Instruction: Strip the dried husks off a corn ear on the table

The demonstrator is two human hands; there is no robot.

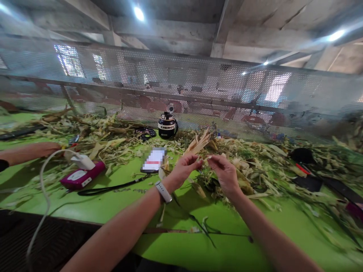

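My left hand (185,169), with a pale band (163,192) on its wrist, is closed in a pinch over the middle of the table. Opposite it, my right hand (224,174) also pinches, its fingertips a short gap from the left ones. A small pale bit of corn husk shows at the fingertips; its full shape is hidden. Just behind the hands a fan of dry tan corn husks (200,141) points up and away; whether the left hand touches it I cannot tell. Loose green and yellow husk scraps (246,185) lie beneath and beside my right hand.
On the green table (119,206) are a phone (154,160), a black strap (113,187), a magenta power block (82,175) with a white plug and cable, and a black jug (166,126). Another person's arm (31,153) reaches in from the left. A perforated metal screen (181,83) stands behind.
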